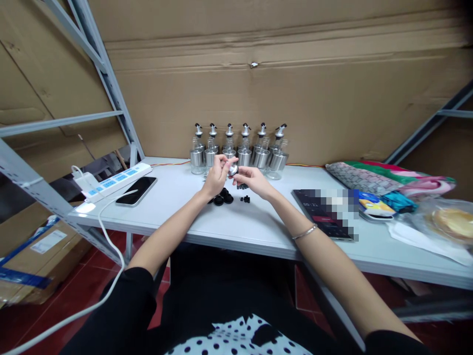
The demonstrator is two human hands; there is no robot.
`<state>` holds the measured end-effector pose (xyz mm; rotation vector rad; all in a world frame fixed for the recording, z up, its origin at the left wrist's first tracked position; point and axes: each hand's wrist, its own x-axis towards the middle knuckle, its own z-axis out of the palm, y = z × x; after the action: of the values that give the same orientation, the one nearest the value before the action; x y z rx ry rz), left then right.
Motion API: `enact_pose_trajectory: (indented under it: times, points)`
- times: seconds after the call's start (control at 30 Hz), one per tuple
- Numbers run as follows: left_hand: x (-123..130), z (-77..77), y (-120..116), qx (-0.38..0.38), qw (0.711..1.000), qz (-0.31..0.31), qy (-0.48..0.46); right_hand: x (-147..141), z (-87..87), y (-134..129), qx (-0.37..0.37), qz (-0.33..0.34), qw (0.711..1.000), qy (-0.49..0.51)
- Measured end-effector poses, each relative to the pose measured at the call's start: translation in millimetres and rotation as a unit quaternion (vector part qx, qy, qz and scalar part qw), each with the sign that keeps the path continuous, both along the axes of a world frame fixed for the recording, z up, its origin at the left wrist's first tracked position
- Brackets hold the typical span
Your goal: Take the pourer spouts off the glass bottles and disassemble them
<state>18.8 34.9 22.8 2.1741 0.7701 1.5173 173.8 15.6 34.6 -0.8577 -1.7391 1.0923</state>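
Above the middle of the white table, both hands meet at a small round silver metal part with a dark rim [233, 170], perhaps a bottle-top piece. My left hand [219, 176] pinches it from the left, fingers bent over its top. From the other side, the fingertips of my right hand [254, 180] close on its edge. Beneath the hands lie black round plastic caps [221, 198] in a loose pile. Small black plugs [245, 199] are scattered beside them. Just behind stand glass bottles with silver sleeves [244, 158]; those at the back carry silver pourer spouts [262, 129].
On the left are a white power strip [123, 178], a phone [137, 191] and a white cable [111, 241]. To the right lie a tablet-like screen [314, 209], a yellow-blue packet [375, 204], folded cloth [369, 177] and bagged food [456, 222]. Cardboard [295, 93] backs the table.
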Motion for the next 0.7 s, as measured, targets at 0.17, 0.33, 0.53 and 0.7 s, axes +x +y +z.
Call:
enact_pose_trajectory:
  times: [0.17,0.33,0.53,0.7]
  points:
    - [-0.1,-3.0,2.6,0.015,1.000,0.006,0.000,4.1,0.6,1.1,-0.051,0.025,0.996,0.066]
    - [-1.3,-6.3,5.8,0.022,1.000,0.000,0.017,4.1,1.5,2.6,-0.078,0.004,0.990,0.120]
    - [-3.1,-7.0,7.0,0.085,0.994,0.005,0.070,3.6,-1.5,7.5,-0.039,-0.060,0.992,0.099]
    - [-1.8,-7.4,8.5,0.181,0.977,0.008,0.112,1.1,-4.1,9.1,0.016,-0.085,0.995,0.050]
